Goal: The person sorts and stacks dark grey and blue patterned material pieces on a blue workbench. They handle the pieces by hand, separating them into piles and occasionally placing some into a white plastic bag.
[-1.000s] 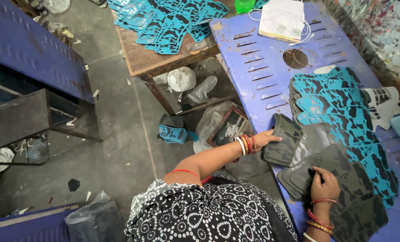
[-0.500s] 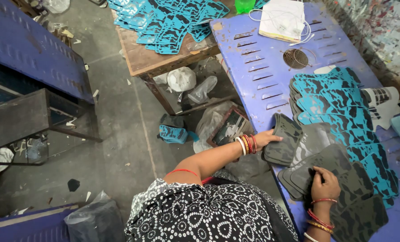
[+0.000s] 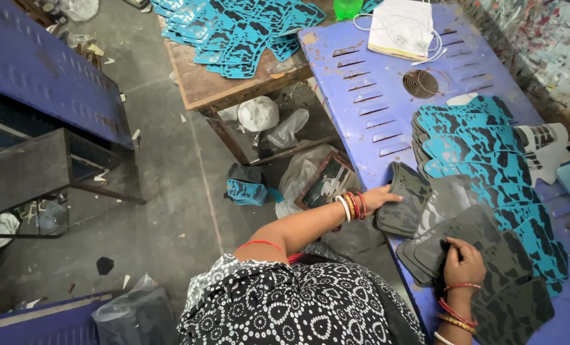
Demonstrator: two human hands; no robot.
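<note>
My left hand (image 3: 382,197), with bangles at the wrist, lies flat with fingers stretched on the near edge of a pile of dark grey cut pieces (image 3: 407,203) on the blue metal table (image 3: 374,108). My right hand (image 3: 463,260) has its fingers curled, pinching the top piece of a second pile of dark grey pieces (image 3: 489,255) closer to me. Just beyond both piles lies a spread of teal cut pieces with dark patterns (image 3: 483,160).
A wooden bench (image 3: 214,86) at the back holds more teal pieces (image 3: 234,32). White cloth with a cord (image 3: 403,29) and a round wire grille (image 3: 420,83) lie on the table's far end. Bags and scraps (image 3: 259,115) sit on the concrete floor. A blue metal stand (image 3: 48,76) is at left.
</note>
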